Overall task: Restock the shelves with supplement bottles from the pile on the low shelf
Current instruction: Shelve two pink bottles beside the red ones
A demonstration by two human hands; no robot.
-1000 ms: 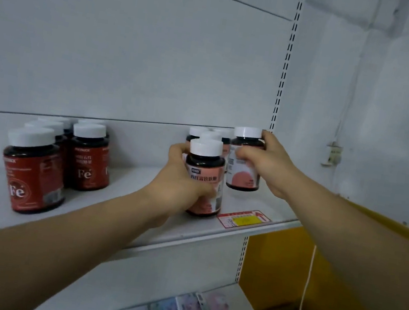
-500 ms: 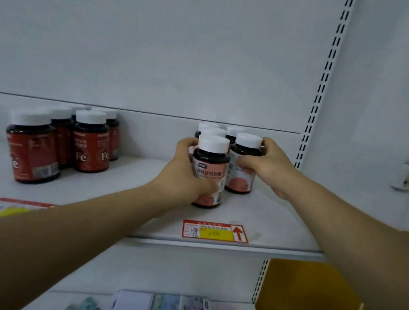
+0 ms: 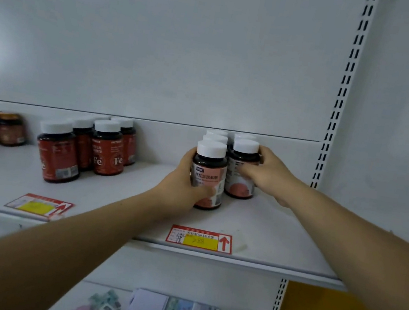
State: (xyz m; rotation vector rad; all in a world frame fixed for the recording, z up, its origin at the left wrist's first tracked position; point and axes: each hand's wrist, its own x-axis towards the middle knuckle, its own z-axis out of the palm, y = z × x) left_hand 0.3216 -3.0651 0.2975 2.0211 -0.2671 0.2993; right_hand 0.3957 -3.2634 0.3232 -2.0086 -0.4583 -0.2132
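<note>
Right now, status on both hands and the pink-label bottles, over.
Left hand grips front white-capped pink-label bottle, standing on white shelf. Right hand holds neighbouring pink-label bottle. Nothing blocking; red Fe bottles stand apart, left.

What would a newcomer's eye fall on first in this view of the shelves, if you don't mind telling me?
Two bare hands meet at a cluster of pink-labelled bottles on the right of the white shelf: the left hand grips the front bottle, the right hand holds the bottle beside it. To the left stands a group of red Fe bottles, and a red and yellow price tag lies at the shelf's front edge.
</note>
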